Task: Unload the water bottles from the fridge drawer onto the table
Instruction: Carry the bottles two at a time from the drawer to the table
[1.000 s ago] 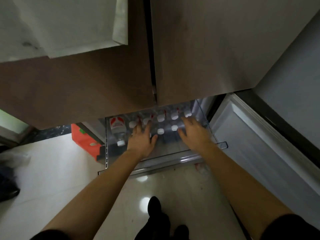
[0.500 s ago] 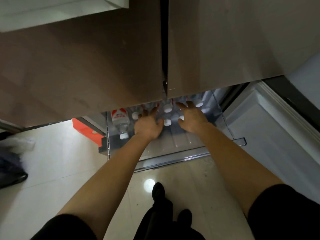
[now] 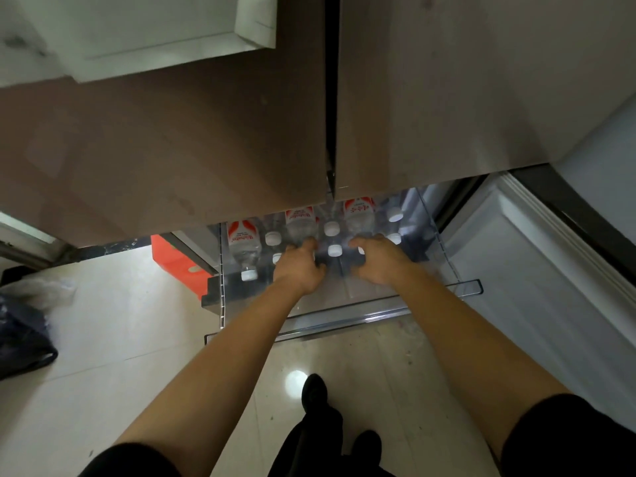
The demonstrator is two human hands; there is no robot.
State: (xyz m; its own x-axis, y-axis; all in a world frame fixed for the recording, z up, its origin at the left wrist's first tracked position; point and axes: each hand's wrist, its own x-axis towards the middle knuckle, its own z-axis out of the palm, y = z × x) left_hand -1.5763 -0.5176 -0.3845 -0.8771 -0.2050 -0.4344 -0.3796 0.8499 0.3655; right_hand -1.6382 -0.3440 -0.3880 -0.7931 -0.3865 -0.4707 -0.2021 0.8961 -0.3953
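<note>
A clear fridge drawer (image 3: 344, 321) stands pulled out below the closed upper doors. Several water bottles lie in it with red-and-white labels and white caps pointing toward me. One bottle (image 3: 242, 249) lies alone at the drawer's left side. My left hand (image 3: 299, 268) is curled over the neck of a water bottle (image 3: 300, 223) left of centre. My right hand (image 3: 378, 259) is curled over another water bottle (image 3: 358, 215) right of centre. A loose cap end (image 3: 334, 250) shows between my hands. The hands hide the bottle necks.
Brown upper fridge doors (image 3: 223, 139) overhang the drawer's back half. The open lower door (image 3: 537, 280) stands at the right. An orange object (image 3: 173, 261) sits left of the drawer. A dark bag (image 3: 20, 335) lies on the tiled floor at the left. My feet (image 3: 315, 394) are just behind the drawer.
Both hands went from spread flat over the caps to curled down around two bottles. They also moved a little deeper into the drawer.
</note>
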